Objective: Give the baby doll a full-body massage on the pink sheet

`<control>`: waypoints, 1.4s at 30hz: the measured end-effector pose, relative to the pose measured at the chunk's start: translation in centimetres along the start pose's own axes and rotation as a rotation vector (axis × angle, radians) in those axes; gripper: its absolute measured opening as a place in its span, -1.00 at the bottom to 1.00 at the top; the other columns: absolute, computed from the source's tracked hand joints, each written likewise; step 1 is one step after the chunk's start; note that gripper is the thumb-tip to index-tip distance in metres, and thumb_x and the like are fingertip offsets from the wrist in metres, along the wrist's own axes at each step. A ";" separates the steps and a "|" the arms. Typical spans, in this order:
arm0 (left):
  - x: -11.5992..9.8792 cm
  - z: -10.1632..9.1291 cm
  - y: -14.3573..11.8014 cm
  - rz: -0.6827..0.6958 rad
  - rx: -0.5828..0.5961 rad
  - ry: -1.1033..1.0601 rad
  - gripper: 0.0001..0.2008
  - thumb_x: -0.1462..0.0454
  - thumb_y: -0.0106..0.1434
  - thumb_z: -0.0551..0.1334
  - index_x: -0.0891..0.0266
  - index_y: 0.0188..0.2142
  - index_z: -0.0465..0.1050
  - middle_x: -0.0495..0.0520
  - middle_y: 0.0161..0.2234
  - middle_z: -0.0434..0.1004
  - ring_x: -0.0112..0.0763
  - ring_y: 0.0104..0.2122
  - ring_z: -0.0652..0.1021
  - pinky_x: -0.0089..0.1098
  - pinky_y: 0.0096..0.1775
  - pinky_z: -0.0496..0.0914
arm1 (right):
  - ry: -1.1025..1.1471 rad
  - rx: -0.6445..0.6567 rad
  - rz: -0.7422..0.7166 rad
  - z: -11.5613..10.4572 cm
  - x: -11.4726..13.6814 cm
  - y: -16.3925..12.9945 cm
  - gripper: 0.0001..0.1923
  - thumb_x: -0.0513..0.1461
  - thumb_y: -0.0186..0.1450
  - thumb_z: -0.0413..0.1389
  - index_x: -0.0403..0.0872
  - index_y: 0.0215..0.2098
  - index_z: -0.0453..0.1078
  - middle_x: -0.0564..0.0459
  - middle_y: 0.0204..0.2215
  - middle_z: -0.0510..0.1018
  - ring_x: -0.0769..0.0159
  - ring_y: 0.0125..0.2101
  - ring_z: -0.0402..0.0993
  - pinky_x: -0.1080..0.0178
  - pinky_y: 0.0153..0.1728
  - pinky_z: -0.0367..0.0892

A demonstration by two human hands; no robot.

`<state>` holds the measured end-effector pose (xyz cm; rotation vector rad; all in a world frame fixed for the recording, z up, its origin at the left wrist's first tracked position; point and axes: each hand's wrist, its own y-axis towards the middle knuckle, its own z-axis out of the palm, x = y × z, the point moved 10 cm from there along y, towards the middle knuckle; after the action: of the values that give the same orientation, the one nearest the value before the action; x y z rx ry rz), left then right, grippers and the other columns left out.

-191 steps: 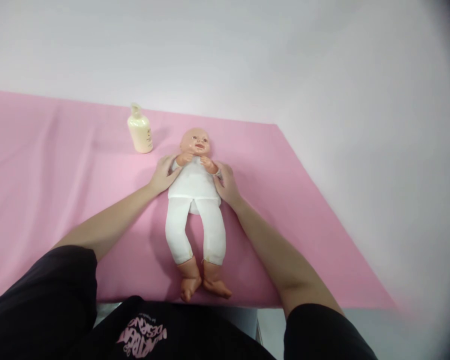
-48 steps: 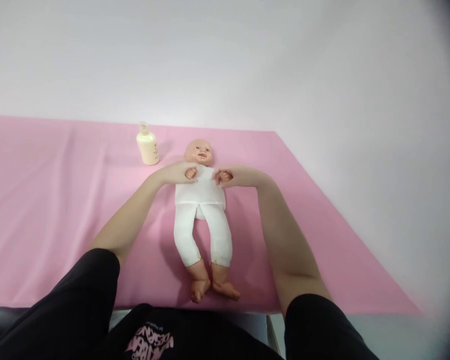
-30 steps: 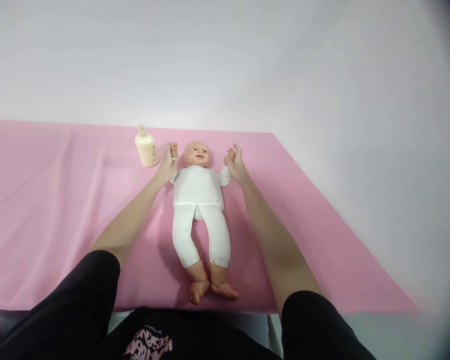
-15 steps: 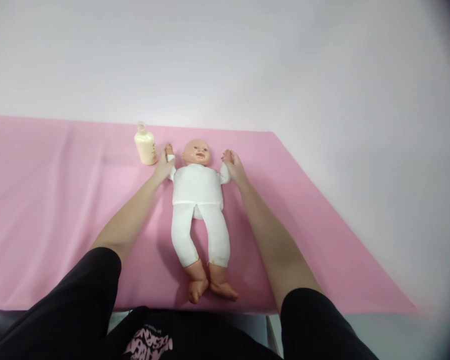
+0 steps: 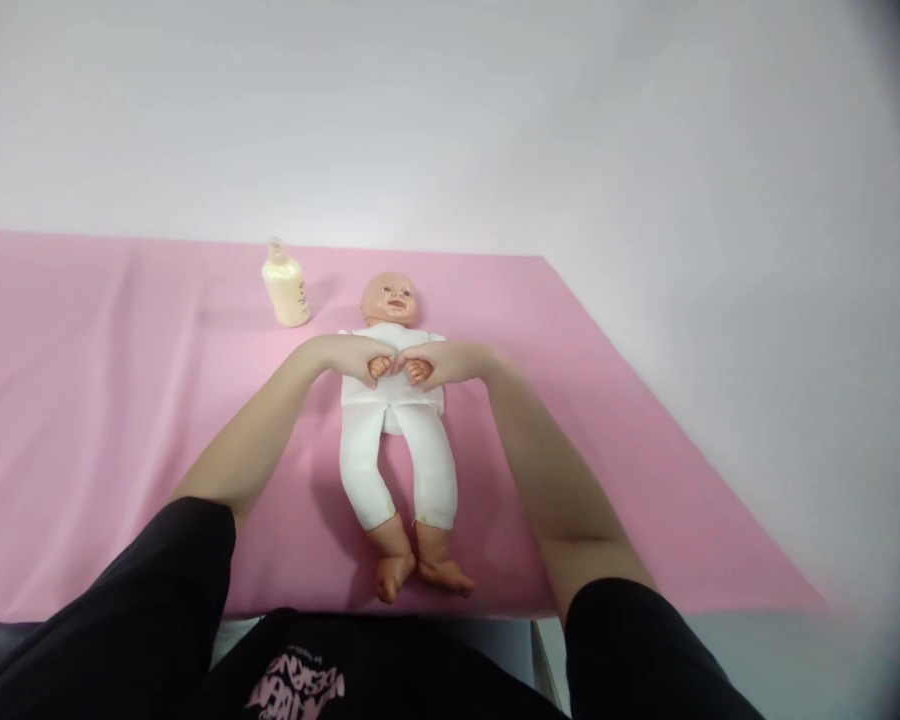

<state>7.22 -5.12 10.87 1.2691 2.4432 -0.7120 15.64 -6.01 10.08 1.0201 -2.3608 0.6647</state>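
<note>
A baby doll [image 5: 396,400] in white clothes lies on its back near the middle of the tabletop [image 5: 105,420], which is covered by a pink cloth, head far and feet at the near edge. The left hand [image 5: 349,355] has its grip closed around the doll's arm on the left, and the right hand [image 5: 442,362] is closed the same way on the arm on the right. Both little fists meet over the doll's chest, touching or almost touching. As for progress, the arms look folded inward to the middle; the legs lie slack and untouched. A cream bottle [image 5: 285,285] stands upright at the far left of the doll's head, apart from both hands, its cap on.
</note>
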 end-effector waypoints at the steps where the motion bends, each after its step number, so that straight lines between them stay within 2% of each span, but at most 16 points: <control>1: 0.1 -0.1 0.0 -0.002 -0.008 -0.001 -0.74 0.24 0.04 0.31 0.18 -0.23 0.44 -0.06 -0.29 0.51 -0.32 -0.25 0.50 -0.43 -0.25 0.33 | 0.006 -0.002 -0.004 0.0 0.0 0.0 -0.42 -0.34 0.12 0.23 0.01 0.13 0.50 0.07 -0.10 0.66 0.23 -0.08 0.55 0.23 0.00 0.43; 4: 1.3 -1.7 0.2 -0.002 -0.189 -0.077 -0.69 0.15 0.14 0.29 0.18 -0.12 0.47 0.01 -0.16 0.57 -0.22 -0.14 0.55 -0.35 -0.12 0.41 | 0.132 -0.136 0.003 -1.3 -1.9 0.3 -0.39 -0.22 0.21 0.24 0.04 0.24 0.39 0.06 -0.11 0.65 0.22 -0.13 0.57 0.21 -0.05 0.48; 7: 4.7 -5.4 -0.5 -0.020 -0.679 -0.231 -0.54 0.12 0.31 0.21 0.17 0.17 0.36 0.15 0.15 0.50 -0.11 0.15 0.49 -0.17 0.19 0.35 | 0.267 -0.588 0.040 -5.0 -6.5 0.1 -0.31 -0.01 0.35 0.15 0.11 0.40 0.15 0.02 0.08 0.57 0.18 -0.01 0.56 0.11 0.10 0.47; 10: 10.3 -6.2 -1.5 -0.137 -1.055 -0.360 -0.41 0.19 0.36 0.18 0.20 0.34 0.15 0.27 0.36 0.26 -0.06 0.38 0.28 -0.07 0.40 0.12 | 0.348 -1.039 0.054 -7.3 -12.0 -0.9 -0.19 0.16 0.39 0.01 0.08 0.47 -0.09 -0.12 0.26 0.39 0.13 0.26 0.40 -0.04 0.33 0.27; 12: 13.8 -5.2 -1.1 -0.185 -1.141 -0.440 -0.29 0.23 0.34 0.21 0.28 0.41 0.01 0.35 0.44 0.11 -0.04 0.44 0.18 -0.04 0.43 0.04 | 0.382 -1.227 0.109 -7.2 -15.5 -1.4 -0.14 0.22 0.37 -0.03 0.03 0.47 -0.13 -0.20 0.32 0.30 0.12 0.38 0.24 -0.10 0.40 0.14; 14: 16.7 -3.8 -0.4 -0.234 -1.140 -0.502 -0.26 0.24 0.34 0.22 0.31 0.43 -0.01 0.38 0.43 0.14 -0.01 0.43 0.22 0.02 0.43 0.04 | 0.427 -1.308 0.186 -6.4 -18.4 -1.5 -0.14 0.23 0.34 0.00 -0.04 0.42 -0.02 -0.27 0.36 0.27 0.11 0.39 0.21 -0.10 0.44 0.06; 17: 19.9 -2.0 0.1 -0.341 -1.116 -0.598 -0.32 0.20 0.34 0.25 0.25 0.40 0.11 0.34 0.31 0.37 0.05 0.33 0.39 0.09 0.39 0.13 | 0.521 -1.276 0.286 -4.9 -21.2 -1.0 -0.30 0.21 0.33 0.01 -0.08 0.20 0.26 -0.27 0.20 0.47 0.11 0.27 0.39 -0.08 0.39 0.16; 20: 21.1 -1.5 0.0 -0.403 -1.132 -0.641 -0.34 0.17 0.34 0.28 0.23 0.37 0.17 0.33 0.27 0.42 0.07 0.26 0.47 0.09 0.35 0.22 | 0.568 -1.264 0.301 -4.4 -22.0 -1.1 -0.44 0.17 0.34 0.00 -0.07 0.04 0.35 -0.21 0.08 0.57 0.12 0.18 0.49 -0.08 0.35 0.24; 24: 19.9 -3.3 -0.9 -0.317 -1.253 -0.611 -0.37 0.20 0.30 0.32 0.19 0.32 0.19 0.33 0.26 0.41 -0.02 0.23 0.49 0.01 0.28 0.32 | 0.594 -1.312 0.199 -5.8 -20.4 -1.7 -0.37 0.07 0.27 0.13 -0.02 0.21 0.20 -0.20 0.25 0.44 0.15 0.22 0.46 -0.07 0.34 0.27; 27: 16.7 -5.4 -2.5 -0.224 -1.374 -0.493 -0.45 0.22 0.29 0.32 0.18 0.23 0.25 0.27 0.14 0.50 -0.13 0.13 0.55 -0.08 0.22 0.39 | 0.542 -1.263 0.010 -7.2 -16.0 -1.7 -0.32 0.03 0.27 0.16 0.04 0.28 0.12 -0.15 0.32 0.36 0.15 0.21 0.46 -0.05 0.27 0.37; 29: 13.3 -6.5 -3.6 -0.156 -1.417 -0.341 -0.62 0.22 0.31 0.29 0.19 0.10 0.35 0.21 0.04 0.56 -0.19 0.05 0.57 -0.15 0.18 0.40 | 0.436 -1.232 -0.080 -7.5 -12.2 -1.9 -0.39 0.00 0.30 0.15 0.05 0.26 0.18 -0.11 0.29 0.41 0.13 0.21 0.46 -0.03 0.27 0.37; 32: 7.4 -6.4 -3.4 0.001 -1.328 -0.074 -0.82 0.21 0.35 0.20 0.20 -0.10 0.46 0.14 -0.14 0.62 -0.24 -0.11 0.61 -0.21 0.04 0.46 | 0.126 -1.128 -0.170 -6.2 -6.0 -1.7 -0.48 -0.08 0.32 0.13 0.04 0.23 0.28 -0.06 0.16 0.54 0.11 0.14 0.52 0.00 0.21 0.41; 35: 2.7 -3.8 -1.6 0.171 -1.111 0.228 -0.83 0.21 0.31 0.19 0.21 -0.18 0.51 0.15 -0.27 0.63 -0.20 -0.22 0.61 -0.21 -0.08 0.47 | -0.283 -0.981 -0.267 -3.2 -1.0 -1.1 -0.59 -0.16 0.28 0.11 0.00 0.10 0.42 -0.08 -0.04 0.65 0.09 -0.06 0.59 0.04 0.02 0.48; 38: 1.3 -1.0 -0.1 0.243 -0.957 0.380 -0.83 0.20 0.29 0.18 0.21 -0.27 0.52 0.17 -0.38 0.60 -0.17 -0.31 0.59 -0.19 -0.16 0.46 | -0.525 -0.880 -0.257 -0.8 0.3 -0.3 -0.75 -0.20 0.25 0.08 -0.07 -0.15 0.50 -0.09 -0.32 0.64 0.11 -0.28 0.54 0.06 -0.17 0.46; 40: 1.6 -0.4 0.3 0.225 -0.929 0.377 -0.81 0.18 0.30 0.17 0.21 -0.26 0.53 0.19 -0.36 0.60 -0.14 -0.30 0.59 -0.16 -0.16 0.47 | -0.558 -0.843 -0.219 -0.2 0.0 0.0 -0.75 -0.21 0.26 0.06 -0.09 -0.16 0.50 -0.12 -0.32 0.64 0.09 -0.27 0.52 0.04 -0.16 0.44; 42: 2.2 -0.6 0.3 0.192 -0.937 0.310 -0.75 0.15 0.33 0.17 0.21 -0.14 0.53 0.21 -0.24 0.64 -0.11 -0.18 0.61 -0.12 -0.06 0.47 | -0.511 -0.845 -0.182 -0.5 -0.5 0.1 -0.68 -0.19 0.29 0.05 -0.07 -0.04 0.50 -0.14 -0.22 0.65 0.04 -0.17 0.54 0.00 -0.06 0.44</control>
<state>6.23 -3.16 10.30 1.1999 2.3098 0.6730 15.99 -5.39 10.09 1.0342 -2.5011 -0.7062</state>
